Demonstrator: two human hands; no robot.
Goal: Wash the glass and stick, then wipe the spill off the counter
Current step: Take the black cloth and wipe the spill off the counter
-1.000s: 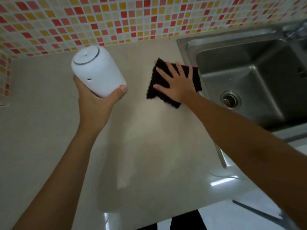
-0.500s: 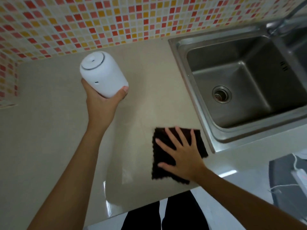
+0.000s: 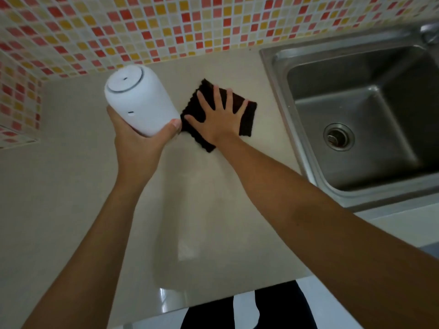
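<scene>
Dark cloth (image 3: pixel 247 115) — flat on counter (image 3: pixel 71 186)

The right hand (image 3: pixel 219 122), flat on the dark cloth (image 3: pixel 247 115), is now up near the tiled wall (image 3: pixel 166 27), having slid the cloth away from the front edge of the tabletop (image 3: pixel 71 186) where it lay half a second ago. The cloth sits turned at an angle, just beside the left hand (image 3: pixel 137 143) and its white container (image 3: pixel 139 100), well left of the sink (image 3: pixel 356 115).
</scene>
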